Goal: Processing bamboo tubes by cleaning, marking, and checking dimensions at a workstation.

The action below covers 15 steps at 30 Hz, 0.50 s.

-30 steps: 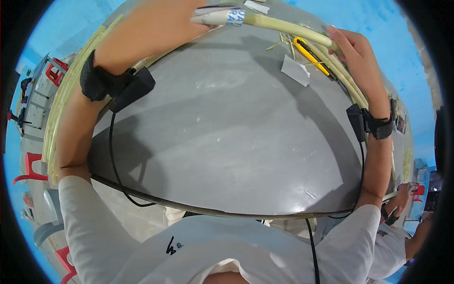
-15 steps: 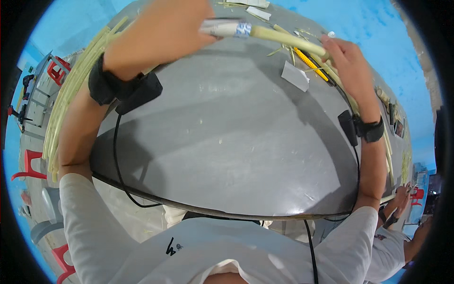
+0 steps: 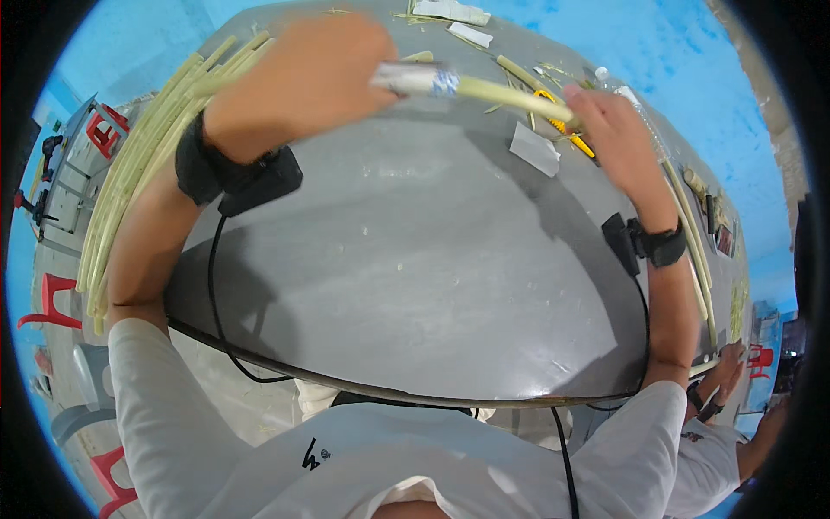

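My left hand (image 3: 303,73) is closed around the taped grey end of a pale green stalk (image 3: 510,95), held above the grey table (image 3: 432,277). The stalk runs right to my right hand (image 3: 609,130), which grips its other end. A yellow utility knife (image 3: 566,130) lies on the table just beneath my right hand, partly hidden by it. A bundle of long pale green stalks (image 3: 143,160) lies along the table's left edge, beside my left forearm. Both wrists carry black straps with cables.
A white paper scrap (image 3: 534,149) lies near the knife; more scraps (image 3: 450,13) and stalk trimmings sit at the far edge. More stalks (image 3: 692,242) run along the right edge. Another person's hand (image 3: 722,376) is at lower right. Red stools (image 3: 104,130) stand on the left.
Both hands have come nearer and lower in the picture with the stalk between them. The left hand moved right along the stalk, and the stalk bundle on the left came into view.
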### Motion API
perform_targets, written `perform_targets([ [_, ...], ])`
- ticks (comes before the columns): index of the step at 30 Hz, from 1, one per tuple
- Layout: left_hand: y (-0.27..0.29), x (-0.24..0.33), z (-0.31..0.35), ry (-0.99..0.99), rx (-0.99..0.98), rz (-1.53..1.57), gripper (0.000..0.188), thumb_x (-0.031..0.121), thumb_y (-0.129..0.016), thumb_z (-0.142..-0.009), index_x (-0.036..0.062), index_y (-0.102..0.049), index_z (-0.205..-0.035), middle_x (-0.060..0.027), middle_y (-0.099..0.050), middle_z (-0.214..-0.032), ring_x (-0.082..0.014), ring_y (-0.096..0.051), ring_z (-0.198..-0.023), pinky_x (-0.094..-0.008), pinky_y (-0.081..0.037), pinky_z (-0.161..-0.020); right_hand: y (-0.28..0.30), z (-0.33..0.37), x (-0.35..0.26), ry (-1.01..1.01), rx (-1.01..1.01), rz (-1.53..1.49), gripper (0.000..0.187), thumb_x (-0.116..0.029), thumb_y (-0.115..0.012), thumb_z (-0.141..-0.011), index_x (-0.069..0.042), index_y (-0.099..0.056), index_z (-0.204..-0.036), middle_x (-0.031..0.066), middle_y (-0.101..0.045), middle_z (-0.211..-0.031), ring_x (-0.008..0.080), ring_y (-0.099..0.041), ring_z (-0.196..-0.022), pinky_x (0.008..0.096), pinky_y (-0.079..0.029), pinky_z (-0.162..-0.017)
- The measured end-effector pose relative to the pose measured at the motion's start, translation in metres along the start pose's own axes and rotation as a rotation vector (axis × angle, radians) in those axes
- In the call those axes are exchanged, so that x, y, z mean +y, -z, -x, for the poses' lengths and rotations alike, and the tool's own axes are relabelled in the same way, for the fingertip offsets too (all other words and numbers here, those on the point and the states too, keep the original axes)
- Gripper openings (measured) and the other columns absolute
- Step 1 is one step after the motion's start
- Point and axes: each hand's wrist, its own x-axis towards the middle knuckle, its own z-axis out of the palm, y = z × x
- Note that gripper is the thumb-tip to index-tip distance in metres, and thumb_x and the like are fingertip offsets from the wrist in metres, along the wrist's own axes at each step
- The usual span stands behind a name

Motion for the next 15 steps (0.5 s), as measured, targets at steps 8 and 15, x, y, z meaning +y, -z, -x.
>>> perform_targets([
  [8,0.002,0.005,0.005,-0.052,-0.016,0.113,0.030,0.030,-0.073,-0.084,0.0071,-0.073,-0.104,-0.0162,-0.067,-0.095,-0.0373,-0.061,-0.091,-0.0461,-0.049,-0.083,0.003,-0.003,-0.006,0.093,-0.125,-0.084,0.056,-0.044,-0.051,-0.101,0.004,-0.065,-0.077,0.0104,-0.049,-0.059,0.0187,-0.049,-0.059,0.0369,-0.039,-0.059],
  [15,0.005,0.003,0.005,0.002,-0.051,-0.003,0.029,0.030,-0.071,-0.085,0.0060,-0.072,-0.102,-0.0179,-0.066,-0.093,-0.0378,-0.061,-0.091,-0.0473,-0.048,-0.081,0.004,0.014,-0.038,0.002,-0.058,0.011,0.055,-0.045,-0.050,-0.101,0.002,-0.065,-0.077,0.0095,-0.050,-0.061,0.0190,-0.051,-0.060,0.0369,-0.040,-0.060],
])
